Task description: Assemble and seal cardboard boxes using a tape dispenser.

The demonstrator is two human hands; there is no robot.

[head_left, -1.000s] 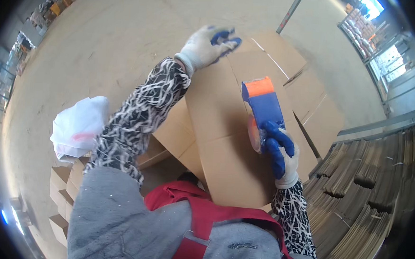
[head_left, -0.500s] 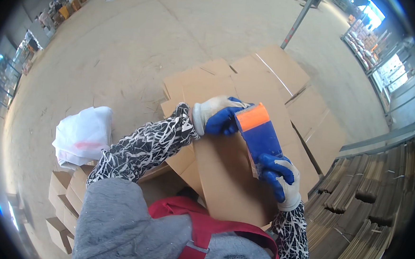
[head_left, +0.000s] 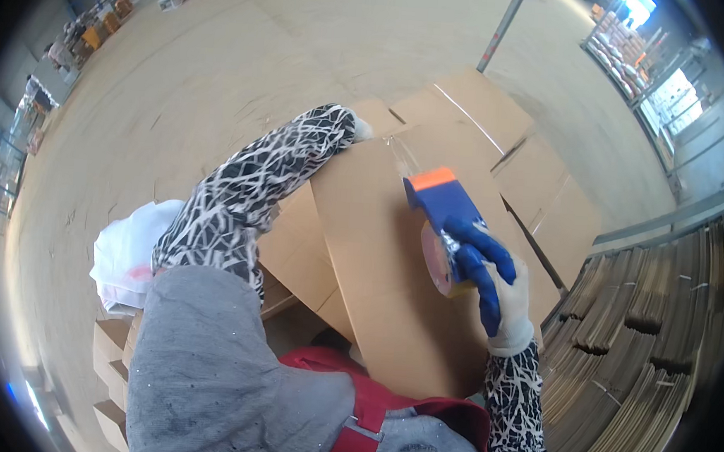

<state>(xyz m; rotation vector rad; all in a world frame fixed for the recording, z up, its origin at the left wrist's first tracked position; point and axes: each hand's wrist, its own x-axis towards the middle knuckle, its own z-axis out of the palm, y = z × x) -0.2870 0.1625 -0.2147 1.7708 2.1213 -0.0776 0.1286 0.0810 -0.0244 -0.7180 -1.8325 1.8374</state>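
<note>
A blue tape dispenser (head_left: 452,200) with an orange front edge is gripped in my right hand (head_left: 497,288), which wears a white glove with blue coating. Its roll of clear tape (head_left: 437,255) shows below the blue body. The dispenser hovers above a tan cardboard box (head_left: 377,252) in front of me. A clear strip of tape (head_left: 401,154) lies at the box's far end. Only the white cuff of my left hand (head_left: 363,130) appears beyond the box's far left corner. The fingers of that hand are hidden.
Flattened cardboard sheets (head_left: 477,109) lie beyond the box. Bundled cardboard stacks (head_left: 621,325) stand at the right beside a metal rail. At the left are a white plastic bag (head_left: 128,253) and open cartons (head_left: 111,376). A metal pole (head_left: 502,32) rises at the far side.
My left hand has left the dispenser's front end and reached past the box's far left corner. The dispenser has shifted slightly left and tilted, exposing its roll. A tape strip now shows at the far end.
</note>
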